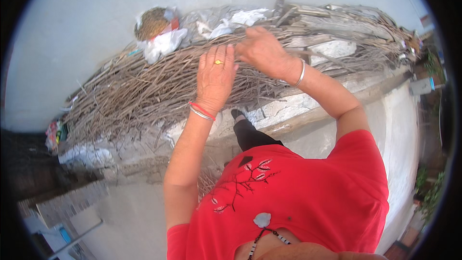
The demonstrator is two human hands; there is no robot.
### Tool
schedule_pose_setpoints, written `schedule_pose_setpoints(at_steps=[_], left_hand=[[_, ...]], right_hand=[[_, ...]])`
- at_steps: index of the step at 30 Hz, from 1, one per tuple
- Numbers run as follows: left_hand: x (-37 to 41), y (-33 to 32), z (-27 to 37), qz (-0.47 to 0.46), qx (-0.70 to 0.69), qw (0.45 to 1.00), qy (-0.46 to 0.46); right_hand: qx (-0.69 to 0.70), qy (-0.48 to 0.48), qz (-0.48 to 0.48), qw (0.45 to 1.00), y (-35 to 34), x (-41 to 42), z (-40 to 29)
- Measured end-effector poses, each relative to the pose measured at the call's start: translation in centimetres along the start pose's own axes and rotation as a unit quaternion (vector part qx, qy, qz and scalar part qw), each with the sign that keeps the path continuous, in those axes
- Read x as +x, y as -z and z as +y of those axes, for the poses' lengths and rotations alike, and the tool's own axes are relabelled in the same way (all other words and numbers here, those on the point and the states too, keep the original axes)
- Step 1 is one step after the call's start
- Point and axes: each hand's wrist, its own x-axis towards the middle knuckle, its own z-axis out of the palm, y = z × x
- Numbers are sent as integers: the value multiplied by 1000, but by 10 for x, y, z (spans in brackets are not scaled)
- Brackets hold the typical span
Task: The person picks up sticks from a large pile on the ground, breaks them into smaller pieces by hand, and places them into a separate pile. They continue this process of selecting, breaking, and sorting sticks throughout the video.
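Observation:
A long pile of thin dry branches (144,79) lies along the wall before me. My left hand (216,74), with a yellow ring and bracelets, rests palm down over the middle of the pile with its fingers extended; whether it grips a twig underneath is hidden. Just to its right, my right hand (261,50), with a silver bangle, is over the upper part of the branches with its fingers curled. What lies inside those fingers cannot be made out. White plastic bags (249,17) lie on the pile just beyond the hands.
A straw-coloured bundle (153,23) and a white plastic bag (164,45) sit at the back left. Old planks (325,25) and a pale stone block (332,51) lie at the right. A cracked concrete ledge (288,110) runs along the near side, where one of my feet rests.

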Motion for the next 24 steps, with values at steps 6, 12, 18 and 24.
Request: schedule_pose_setpoints(at_steps=[6,12,18,24], left_hand=[[10,28,16,-88,-43,994,-57],[-8,54,18,-124,-17,991,-49],[-27,67,30,-125,0,992,-9],[-43,107,20,-123,35,992,13]], right_hand=[[118,-144,-146,972,52,-58,-3],[142,-174,-148,963,67,-111,-18],[122,-156,-119,973,56,-119,-36],[-108,8,-36,993,122,-94,-59]])
